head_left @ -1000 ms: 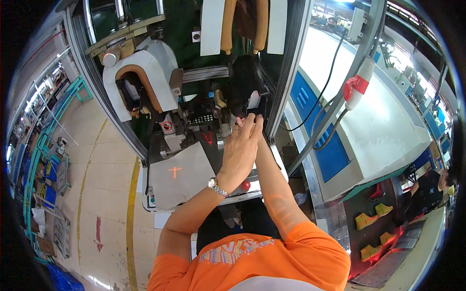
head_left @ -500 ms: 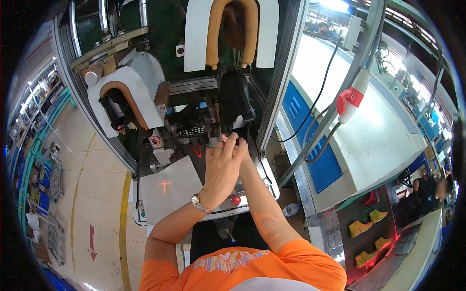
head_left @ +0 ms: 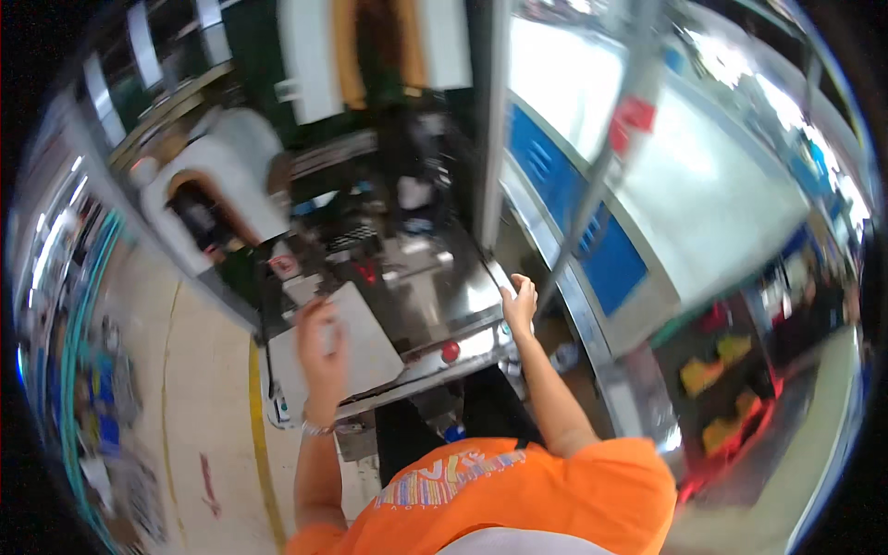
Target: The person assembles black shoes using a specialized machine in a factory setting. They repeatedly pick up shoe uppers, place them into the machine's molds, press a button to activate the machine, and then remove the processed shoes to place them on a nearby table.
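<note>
My left hand (head_left: 322, 356) is raised over the pale flat sheet (head_left: 365, 338) at the front left of the machine's table. Its fingers are loosely curved and blurred, with a gap to the thumb and nothing visible between them. At the table's right front corner is my right hand (head_left: 521, 303), fingers parted, holding nothing I can see; whether it touches the edge is unclear. A red button (head_left: 450, 351) sits on the table's front rim between the hands. Behind the hands stands the dark metal table (head_left: 421, 305) with blurred machine parts.
A white U-shaped cover with a tan padded arch (head_left: 344, 60) hangs above the table. Another white arched cover (head_left: 254, 148) is at left. On the right stand a metal post (head_left: 592, 185) and a white and blue cabinet (head_left: 712, 176); yellow shoe-shaped pieces (head_left: 700, 376) lie beyond.
My hands have parted from the black machine part at the back, the left toward the pale sheet, the right to the table's right corner. The view has shifted and blurred.
</note>
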Motion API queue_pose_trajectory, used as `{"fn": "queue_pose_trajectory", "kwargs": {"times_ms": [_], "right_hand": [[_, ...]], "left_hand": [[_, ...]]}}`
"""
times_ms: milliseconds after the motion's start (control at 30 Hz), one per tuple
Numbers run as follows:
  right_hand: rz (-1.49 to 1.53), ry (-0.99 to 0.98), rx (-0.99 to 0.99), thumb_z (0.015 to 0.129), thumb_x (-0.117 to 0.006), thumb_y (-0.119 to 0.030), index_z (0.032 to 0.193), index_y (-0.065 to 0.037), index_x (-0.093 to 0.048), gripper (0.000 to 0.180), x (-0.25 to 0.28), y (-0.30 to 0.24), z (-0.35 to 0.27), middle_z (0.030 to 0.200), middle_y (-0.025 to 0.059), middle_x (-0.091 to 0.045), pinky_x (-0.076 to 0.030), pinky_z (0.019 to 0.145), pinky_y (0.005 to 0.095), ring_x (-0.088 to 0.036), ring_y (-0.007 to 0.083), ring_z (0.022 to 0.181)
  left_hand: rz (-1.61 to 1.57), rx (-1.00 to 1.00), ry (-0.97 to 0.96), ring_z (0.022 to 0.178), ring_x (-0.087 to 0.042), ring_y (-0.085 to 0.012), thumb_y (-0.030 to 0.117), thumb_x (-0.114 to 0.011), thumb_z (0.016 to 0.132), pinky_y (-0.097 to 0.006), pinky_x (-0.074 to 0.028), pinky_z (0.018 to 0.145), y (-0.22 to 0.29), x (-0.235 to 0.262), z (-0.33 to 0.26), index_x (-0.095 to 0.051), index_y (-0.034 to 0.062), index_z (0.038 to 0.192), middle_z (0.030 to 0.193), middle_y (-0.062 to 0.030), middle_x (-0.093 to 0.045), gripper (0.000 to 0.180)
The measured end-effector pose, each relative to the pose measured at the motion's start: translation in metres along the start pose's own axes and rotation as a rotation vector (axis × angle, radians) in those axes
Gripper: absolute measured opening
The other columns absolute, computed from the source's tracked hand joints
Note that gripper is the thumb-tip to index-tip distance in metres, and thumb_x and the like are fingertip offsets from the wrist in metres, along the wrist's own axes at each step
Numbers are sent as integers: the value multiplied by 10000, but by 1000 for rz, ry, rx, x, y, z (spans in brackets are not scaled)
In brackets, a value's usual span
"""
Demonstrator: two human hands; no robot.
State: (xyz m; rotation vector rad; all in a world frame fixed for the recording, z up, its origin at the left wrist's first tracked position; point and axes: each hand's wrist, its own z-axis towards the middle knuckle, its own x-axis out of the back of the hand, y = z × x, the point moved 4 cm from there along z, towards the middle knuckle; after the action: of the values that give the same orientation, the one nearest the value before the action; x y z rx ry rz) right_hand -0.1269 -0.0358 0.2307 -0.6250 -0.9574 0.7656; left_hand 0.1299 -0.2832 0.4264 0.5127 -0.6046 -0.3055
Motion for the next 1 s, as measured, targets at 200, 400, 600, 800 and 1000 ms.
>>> {"fn": "queue_pose_trajectory", "kwargs": {"times_ms": [200,400,600,800,1000], "right_hand": [[-15,-343,-369,592,-629,-149,1171,-103,-468,603,-4,80,-50,1139,178,-505,-425,879,400,-486,349,1058],[-130,-370,-765,674,-584,-144,1239,-190,-351,612,10,49,-40,1233,87,-396,-351,929,474,-349,290,1178],[-26,-312,-648,679,-594,-195,1202,-174,-430,548,1,77,-47,1229,70,-429,-341,945,441,-371,290,1159],[-62,-6,-410,790,-468,-158,1062,-79,-530,290,-5,83,-51,1056,132,-545,-390,854,447,-474,309,1017],[-116,86,-322,822,-436,-160,965,-21,-549,229,-8,80,-57,908,152,-567,-389,816,425,-499,323,909]], "left_hand": [[18,348,5,798,-509,-178,52,-509,828,-287,-430,717,-142,26,-111,-487,34,1121,1079,-88,-519,295],[-103,365,-77,737,-490,-173,58,-508,823,-296,-414,666,-130,-16,-122,-542,26,1061,1014,-77,-550,243],[-252,404,-280,718,-504,-143,59,-526,824,-258,-418,618,-63,-74,-148,-570,16,989,927,-71,-582,176],[-473,362,-646,699,-540,-141,57,-494,852,-255,-441,631,2,-102,-187,-589,-6,909,859,-79,-599,127],[-342,353,-456,657,-536,-165,54,-450,855,-273,-431,627,-24,-72,-161,-571,-21,780,760,-86,-589,161]]}}
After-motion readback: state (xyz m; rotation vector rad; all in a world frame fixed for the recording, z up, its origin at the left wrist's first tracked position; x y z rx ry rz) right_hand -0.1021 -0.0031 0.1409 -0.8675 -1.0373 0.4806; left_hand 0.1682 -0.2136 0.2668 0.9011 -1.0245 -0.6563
